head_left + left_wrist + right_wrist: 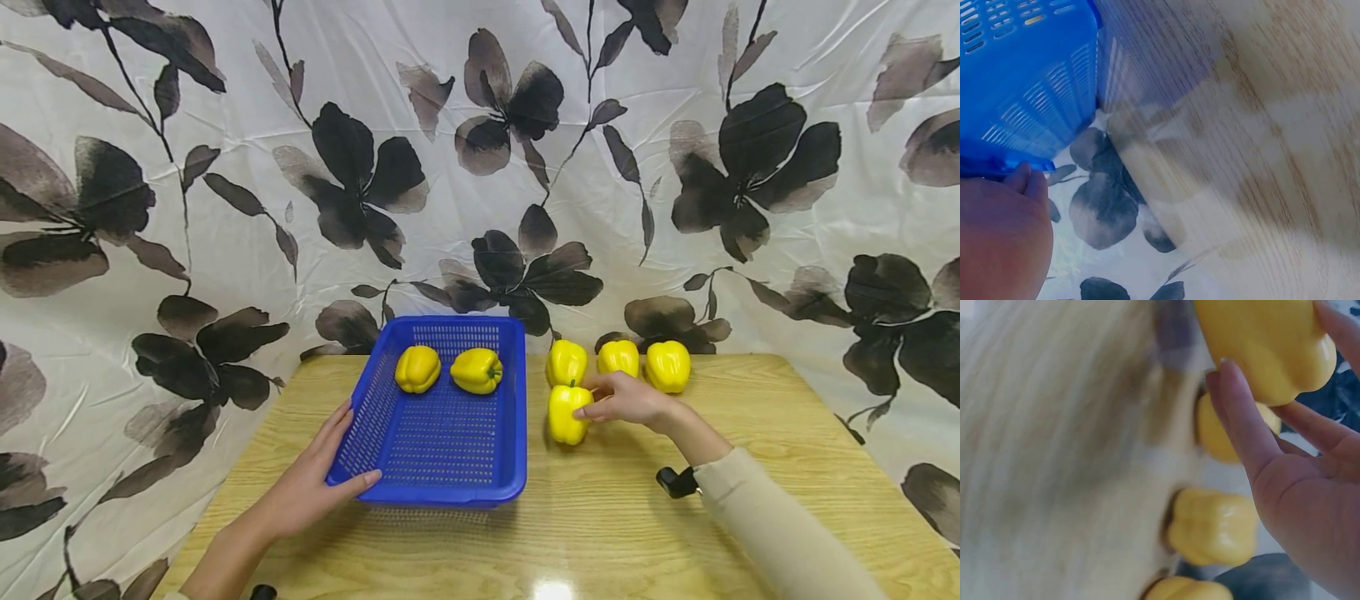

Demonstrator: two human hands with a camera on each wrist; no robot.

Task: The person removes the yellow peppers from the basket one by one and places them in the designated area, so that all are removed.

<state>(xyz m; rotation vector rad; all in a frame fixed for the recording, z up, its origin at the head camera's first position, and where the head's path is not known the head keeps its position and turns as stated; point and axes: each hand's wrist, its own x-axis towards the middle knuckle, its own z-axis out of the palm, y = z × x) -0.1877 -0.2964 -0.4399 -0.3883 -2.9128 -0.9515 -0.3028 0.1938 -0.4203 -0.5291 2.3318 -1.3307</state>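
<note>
A blue perforated plastic basket [442, 492] stands on the table with two yellow bell peppers, a left one [417, 369] and a right one [477, 371], lying toward its far end. My left hand [318, 479] grips the basket's near left corner, thumb over the rim and fingers along the outer side. To the right of the basket, my right hand [626, 400] holds another yellow bell pepper [567, 414] between thumb and fingers. The right wrist view shows this held pepper [1266, 347] close up, seemingly off the tabletop. Part of the left hand [1004, 231] shows below the basket wall [1041, 106].
Three more yellow bell peppers stand in a row along the table's back edge: a left one [566, 363], a middle one [618, 357] and a right one [667, 367]. Behind the wooden table [600, 533] hangs a floral cloth [622, 208].
</note>
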